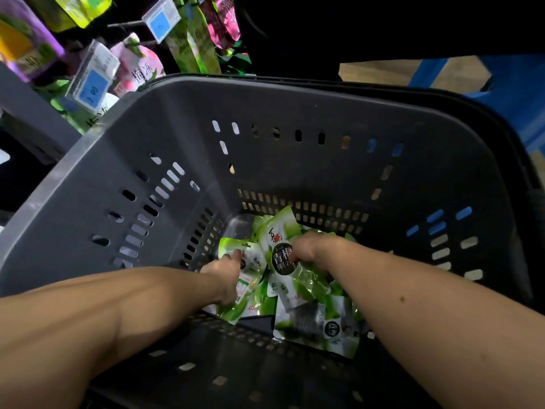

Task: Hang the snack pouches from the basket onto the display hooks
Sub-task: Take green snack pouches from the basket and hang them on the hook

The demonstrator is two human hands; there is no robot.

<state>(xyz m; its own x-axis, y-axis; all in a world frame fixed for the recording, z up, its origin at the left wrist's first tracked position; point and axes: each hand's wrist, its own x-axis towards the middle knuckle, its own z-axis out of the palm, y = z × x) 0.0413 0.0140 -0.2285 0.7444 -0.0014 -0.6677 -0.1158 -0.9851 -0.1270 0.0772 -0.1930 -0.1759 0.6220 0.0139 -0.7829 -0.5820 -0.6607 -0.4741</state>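
Shop rack w/ hung pouches (138, 63) & blue price tags (94, 87) upper left; grey basket (295, 107) below. Green snack pouches (312, 323) heaped on its floor. Left hand (227, 273) pinches one pouch (250, 261) nr its top; right hand (306, 249) curls fingers round black-label pouch (277, 234). Prob. light, floppy, slick film, so grip the flat top seal by the hang hole. Both tops point to far wall, long axes running away from person.

Left hand (227, 269) and right hand (304, 250) reach down, both gripping.
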